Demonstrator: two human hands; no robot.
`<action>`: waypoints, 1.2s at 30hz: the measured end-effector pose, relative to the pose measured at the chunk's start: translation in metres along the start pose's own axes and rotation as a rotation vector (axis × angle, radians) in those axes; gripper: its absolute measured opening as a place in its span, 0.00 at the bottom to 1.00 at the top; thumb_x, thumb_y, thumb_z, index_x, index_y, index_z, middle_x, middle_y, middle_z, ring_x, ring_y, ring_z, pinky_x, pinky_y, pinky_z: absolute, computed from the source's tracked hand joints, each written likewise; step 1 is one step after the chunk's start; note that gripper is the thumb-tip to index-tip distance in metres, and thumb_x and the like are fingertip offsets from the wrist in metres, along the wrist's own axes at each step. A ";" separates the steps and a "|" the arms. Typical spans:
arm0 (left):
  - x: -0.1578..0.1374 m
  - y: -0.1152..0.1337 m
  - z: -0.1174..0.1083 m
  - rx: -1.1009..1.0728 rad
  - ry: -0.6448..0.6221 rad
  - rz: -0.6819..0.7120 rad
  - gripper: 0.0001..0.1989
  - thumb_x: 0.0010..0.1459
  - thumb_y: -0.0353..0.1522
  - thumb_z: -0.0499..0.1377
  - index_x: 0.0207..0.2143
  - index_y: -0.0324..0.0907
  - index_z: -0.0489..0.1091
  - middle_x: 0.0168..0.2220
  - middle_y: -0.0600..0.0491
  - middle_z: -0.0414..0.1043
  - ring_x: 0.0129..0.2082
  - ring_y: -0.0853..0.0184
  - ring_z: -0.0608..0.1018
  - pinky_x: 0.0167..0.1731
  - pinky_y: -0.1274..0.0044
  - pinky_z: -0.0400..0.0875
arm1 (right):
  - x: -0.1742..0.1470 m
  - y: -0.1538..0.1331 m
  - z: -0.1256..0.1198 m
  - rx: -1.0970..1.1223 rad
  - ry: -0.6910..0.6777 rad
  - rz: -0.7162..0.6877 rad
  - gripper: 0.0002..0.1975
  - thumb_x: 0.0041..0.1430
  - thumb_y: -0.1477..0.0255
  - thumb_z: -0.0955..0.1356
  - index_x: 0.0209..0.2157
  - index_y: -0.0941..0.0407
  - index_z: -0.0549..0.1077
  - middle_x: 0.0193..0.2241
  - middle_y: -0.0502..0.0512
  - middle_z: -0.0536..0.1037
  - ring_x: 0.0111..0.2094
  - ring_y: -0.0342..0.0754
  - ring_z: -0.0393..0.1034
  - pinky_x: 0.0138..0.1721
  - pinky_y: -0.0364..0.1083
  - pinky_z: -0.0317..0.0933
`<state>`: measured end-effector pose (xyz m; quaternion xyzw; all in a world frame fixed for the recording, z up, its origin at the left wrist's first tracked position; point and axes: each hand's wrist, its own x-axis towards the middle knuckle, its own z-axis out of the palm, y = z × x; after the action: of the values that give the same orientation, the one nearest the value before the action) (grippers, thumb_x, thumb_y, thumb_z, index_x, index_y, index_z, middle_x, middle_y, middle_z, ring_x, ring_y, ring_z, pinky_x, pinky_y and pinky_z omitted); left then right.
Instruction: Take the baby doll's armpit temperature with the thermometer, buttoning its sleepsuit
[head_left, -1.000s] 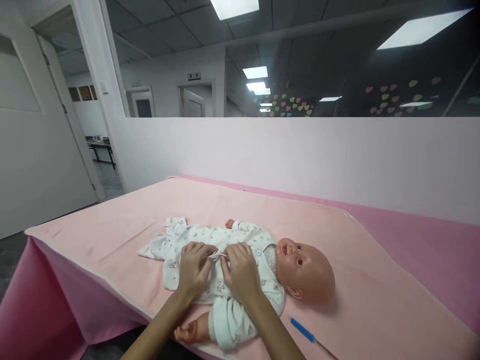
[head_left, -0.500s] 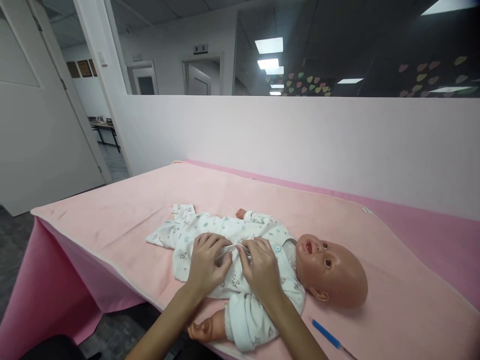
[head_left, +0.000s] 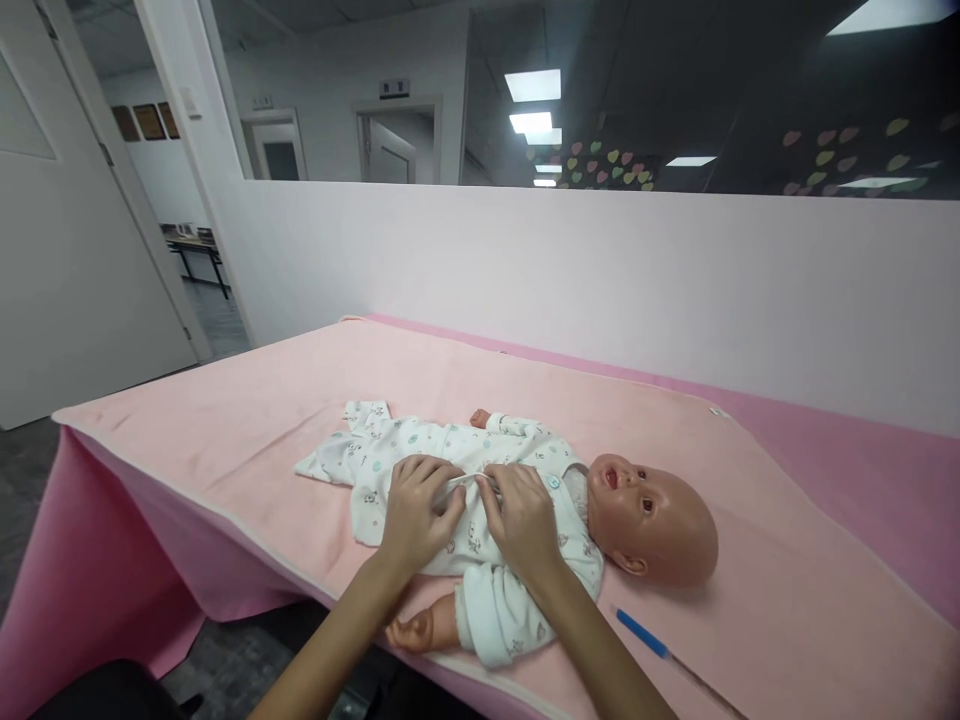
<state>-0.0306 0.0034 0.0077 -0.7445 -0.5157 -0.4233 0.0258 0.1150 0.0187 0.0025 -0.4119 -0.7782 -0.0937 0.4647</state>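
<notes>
While the left hand (head_left: 421,508) and right hand (head_left: 523,512) pinch, thumbs against fingers, a thin white strip (head_left: 471,477) at the front of the patterned outfit (head_left: 466,545), the doll (head_left: 664,530) wearing it lies face up beneath them, head to the right. Nearby, a blue-handled rod (head_left: 642,633) rests on the pink cloth (head_left: 795,570); beyond, the white tag (head_left: 718,411) and wall sign (head_left: 394,88) are too small to read.

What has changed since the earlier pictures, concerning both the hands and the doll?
The view has tilted down since the first picture, showing more of the blue-handled stick. Nothing was visibly taken or let go: left hand and right hand still pinch the white strip on the outfit; the doll stayed put.
</notes>
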 end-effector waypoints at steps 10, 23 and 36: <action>-0.004 0.001 -0.002 -0.009 -0.028 0.055 0.07 0.56 0.30 0.49 0.33 0.42 0.66 0.34 0.54 0.70 0.37 0.65 0.67 0.42 0.70 0.58 | -0.004 0.001 0.000 0.007 0.005 -0.011 0.08 0.59 0.71 0.60 0.30 0.56 0.68 0.24 0.53 0.71 0.30 0.46 0.65 0.34 0.45 0.56; -0.005 -0.007 -0.001 -0.189 -0.005 0.002 0.13 0.54 0.29 0.51 0.43 0.46 0.66 0.36 0.53 0.71 0.39 0.63 0.68 0.41 0.69 0.60 | -0.004 -0.002 0.001 0.002 0.008 0.008 0.07 0.58 0.70 0.62 0.31 0.56 0.69 0.25 0.52 0.73 0.31 0.45 0.66 0.34 0.45 0.58; -0.005 -0.011 -0.001 -0.303 -0.064 -0.059 0.18 0.48 0.22 0.52 0.41 0.48 0.66 0.30 0.58 0.73 0.34 0.63 0.69 0.40 0.68 0.60 | -0.002 -0.004 -0.001 0.061 -0.058 0.033 0.05 0.57 0.72 0.62 0.29 0.56 0.68 0.27 0.52 0.73 0.32 0.46 0.65 0.36 0.47 0.59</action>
<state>-0.0408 0.0042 0.0003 -0.7375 -0.4679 -0.4730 -0.1158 0.1133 0.0148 0.0022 -0.4129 -0.7868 -0.0501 0.4561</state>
